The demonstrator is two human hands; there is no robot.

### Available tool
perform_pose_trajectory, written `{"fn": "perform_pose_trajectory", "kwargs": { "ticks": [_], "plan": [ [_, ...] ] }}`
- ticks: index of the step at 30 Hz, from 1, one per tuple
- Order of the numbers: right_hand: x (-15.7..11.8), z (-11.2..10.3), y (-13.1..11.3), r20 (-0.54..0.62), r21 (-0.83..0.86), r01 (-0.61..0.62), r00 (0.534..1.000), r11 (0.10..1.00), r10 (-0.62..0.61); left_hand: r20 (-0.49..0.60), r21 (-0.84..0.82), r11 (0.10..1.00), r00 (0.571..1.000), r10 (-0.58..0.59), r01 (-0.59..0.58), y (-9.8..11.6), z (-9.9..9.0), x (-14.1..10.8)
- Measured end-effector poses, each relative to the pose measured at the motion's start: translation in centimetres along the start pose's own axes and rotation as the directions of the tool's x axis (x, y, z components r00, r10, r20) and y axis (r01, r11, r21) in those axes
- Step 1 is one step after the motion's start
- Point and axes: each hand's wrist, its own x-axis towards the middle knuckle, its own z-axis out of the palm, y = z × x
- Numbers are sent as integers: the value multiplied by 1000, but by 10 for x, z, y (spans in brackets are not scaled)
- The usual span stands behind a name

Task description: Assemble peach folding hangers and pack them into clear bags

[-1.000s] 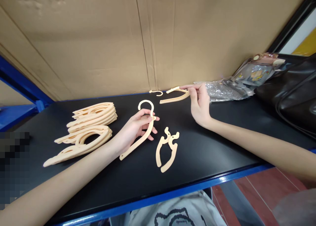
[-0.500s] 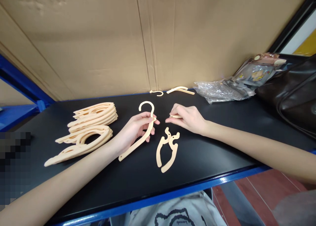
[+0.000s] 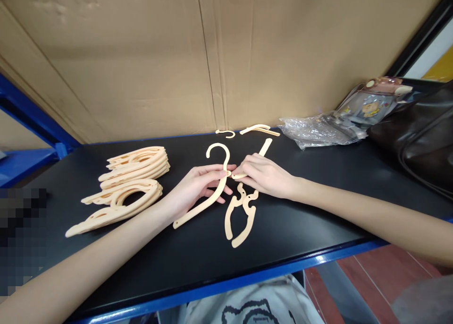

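Pinched in my left hand [image 3: 201, 184] is a cream plastic hanger piece [image 3: 203, 205], one curved arm joined to a hook [image 3: 226, 150] that points up and curls left. My right hand [image 3: 264, 175] grips another cream hanger arm [image 3: 265, 147]; one end sticks out above the fingers, and a tip shows near the joint under my left thumb. The two hands almost meet there, and I cannot tell whether the pieces touch. Just below my right hand, two short curved hanger pieces [image 3: 243, 214] lie together on the black table [image 3: 300, 234].
Stacked folded hangers [image 3: 132, 199] lie at the left. Behind my hands are a loose hook [image 3: 225, 133] and more hanger arms [image 3: 260, 129]. Crinkled clear plastic bags [image 3: 323, 129] and a dark leather bag [image 3: 414, 125] occupy the right. A cardboard wall [image 3: 141, 64] rises behind the table.
My right hand has moved left and turned, so its hanger arm now shows lengthwise and its tip is near the hook's joint. My left hand has shifted slightly right with its hanger piece.
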Motion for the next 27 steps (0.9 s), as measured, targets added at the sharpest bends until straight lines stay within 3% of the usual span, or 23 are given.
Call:
{"fn": "perform_pose_trajectory", "kwargs": {
  "ticks": [8,15,27],
  "plan": [
    [-2,-1,3,16,-22,-52,999,998,52,4,56,998,1000,-9,9,-1,0,-1],
    [-1,-2,5,-4,-63,-51,999,997,51,107,159,987,994,1,-18,-2,-2,-1],
    [-3,-1,6,51,-117,-46,997,992,52,129,158,987,992,-10,-10,-3,-5,0]
  ]
}}
